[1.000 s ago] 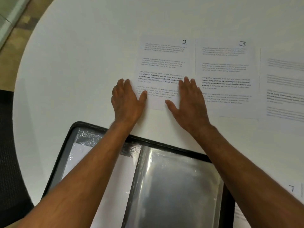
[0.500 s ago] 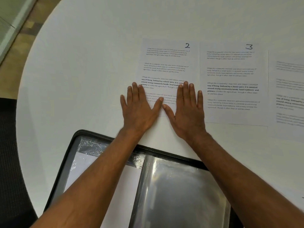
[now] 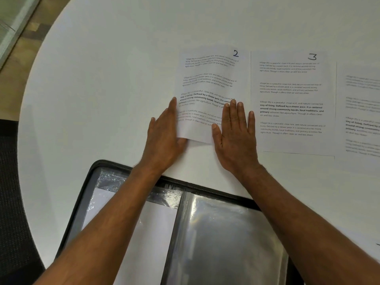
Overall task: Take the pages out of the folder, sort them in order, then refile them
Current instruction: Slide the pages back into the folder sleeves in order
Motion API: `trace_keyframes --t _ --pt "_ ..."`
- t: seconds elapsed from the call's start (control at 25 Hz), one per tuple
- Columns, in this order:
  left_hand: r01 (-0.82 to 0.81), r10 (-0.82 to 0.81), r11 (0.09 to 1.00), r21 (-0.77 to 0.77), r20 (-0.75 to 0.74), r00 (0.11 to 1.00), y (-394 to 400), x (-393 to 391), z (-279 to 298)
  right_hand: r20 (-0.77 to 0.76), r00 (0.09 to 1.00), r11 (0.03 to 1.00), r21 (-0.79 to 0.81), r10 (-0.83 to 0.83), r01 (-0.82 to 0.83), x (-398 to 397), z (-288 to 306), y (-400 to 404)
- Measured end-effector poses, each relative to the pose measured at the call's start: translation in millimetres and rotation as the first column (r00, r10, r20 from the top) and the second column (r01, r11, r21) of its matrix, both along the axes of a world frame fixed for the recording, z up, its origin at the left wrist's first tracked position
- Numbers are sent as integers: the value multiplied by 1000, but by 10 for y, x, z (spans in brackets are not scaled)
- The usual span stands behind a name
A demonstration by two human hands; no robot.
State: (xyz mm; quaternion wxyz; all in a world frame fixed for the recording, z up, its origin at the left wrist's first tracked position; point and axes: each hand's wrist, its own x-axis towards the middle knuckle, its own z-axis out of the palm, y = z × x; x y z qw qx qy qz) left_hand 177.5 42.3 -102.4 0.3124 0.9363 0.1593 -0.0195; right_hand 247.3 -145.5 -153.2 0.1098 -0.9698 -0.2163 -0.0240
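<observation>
Two hands are on page 2 point(image 3: 207, 83), one at each side of its near end. My left hand point(image 3: 164, 138) lies along the page's left edge with the fingers slipped under it, so that side is lifted and the sheet bows up in a shallow curve; the thumb I cannot see clearly. My right hand point(image 3: 234, 136) lies flat, fingers straight and together, pressing the page's near right corner onto the tabletop point(image 3: 102, 79). I judge the pressing hand is there to keep the sheet from sliding while the other gets beneath it to pick it up.

Page 2 sits edge to edge with page 3 point(image 3: 292, 99), which lies flat to its right, and a further sheet point(image 3: 362, 116) lies past that, its number out of view. Laid side by side with the written numbers at the top right corner, the pages can be read off in order at a glance.

Nearer to me the folder point(image 3: 86, 194) lies open, its black zipped rim just short of my wrists. Its left sleeve point(image 3: 144, 233) holds a white sheet, blank as far as I can tell. The right sleeve point(image 3: 226, 239) is clear shiny plastic, and it looks empty, though glare makes that uncertain. Refiling seems to be under way, with page 2 likely next.
</observation>
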Motion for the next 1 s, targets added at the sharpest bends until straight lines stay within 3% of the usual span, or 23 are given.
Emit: trace_keyframes --t 0.08,0.16,0.2,0.28,0.32,0.36,0.4,0.44,0.56,0.72,0.8,0.88,1.0 --pt "-160 182 975 -157 142 973 -80 -16 31 12 1000 1000 11 2 -2 1 -3 0" --pt "-324 415 864 -386 179 892 -137 -7 74 3 1000 1000 14 5 -5 1 2 -2" --pt "-397 531 754 -523 131 837 -163 17 110 -9 1000 1000 16 7 -7 2 6 -7" --pt "-485 684 417 -769 -86 724 -173 107 196 -34 999 1000 20 17 -16 10 20 -24" --pt "-501 690 243 -831 -215 691 -166 144 244 -45 999 1000 21 23 -22 12 26 -27" --pt "-505 655 142 -851 -302 693 -154 156 287 -55 998 999 21 30 -29 10 36 -31" --pt "-508 610 122 -853 -340 716 -137 153 311 -72 997 999 26 36 -34 6 50 -34" --pt "-511 571 159 -845 -344 746 -129 145 331 -97 994 999 39 40 -37 3 68 -41" --pt "-536 524 383 -752 -301 797 -111 85 303 -199 979 991 133 48 -22 -26 167 -89" --pt "-510 517 359 -782 -288 806 -141 -98 302 -253 967 925 370 13 84 -197 364 -212" --pt "-473 513 295 -830 -280 812 -167 -247 322 -329 944 829 524 -16 197 -343 477 -260" --pt "-456 513 247 -855 -284 810 -189 -413 325 -432 900 672 650 -60 357 -455 617 -294" --pt "-429 492 209 -879 -285 823 -259 -709 347 -595 787 414 683 -161 602 -550 825 -379"
